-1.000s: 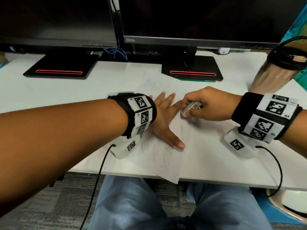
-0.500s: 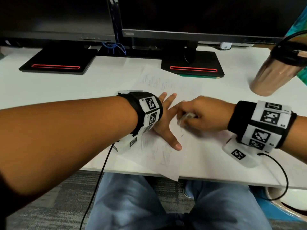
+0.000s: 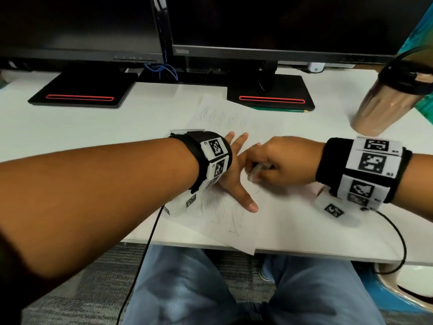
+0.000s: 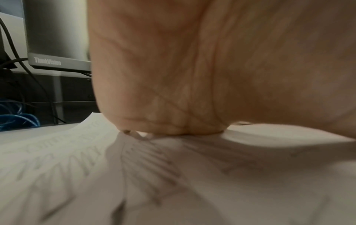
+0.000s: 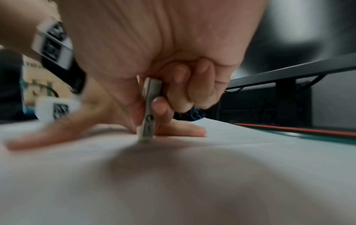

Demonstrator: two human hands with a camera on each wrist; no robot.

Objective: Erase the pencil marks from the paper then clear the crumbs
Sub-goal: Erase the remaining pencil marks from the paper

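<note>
White table (image 3: 70, 137) carries the thin paper (image 3: 276, 221), its near corner overhanging the edge; light and easily creased, it likely needs pinning close beside the rubbing. The left hand (image 3: 234, 174) lies flat with fingers spread on the sheet, while the right hand (image 3: 281, 160) pinches the small, stiff-looking eraser (image 5: 148, 115) upright, tip touching the paper. Faint pencil marks (image 3: 218, 118) remain farther up.

Beyond the fingers (image 3: 236, 143), two dark black monitors (image 3: 281, 24) stand on flat black bases with red strips (image 3: 271, 95) across a white tabletop (image 3: 70, 127). Tangled blue cables (image 3: 164, 70) sit between them. Grey carpet floor (image 3: 98, 277) lies beneath.
</note>
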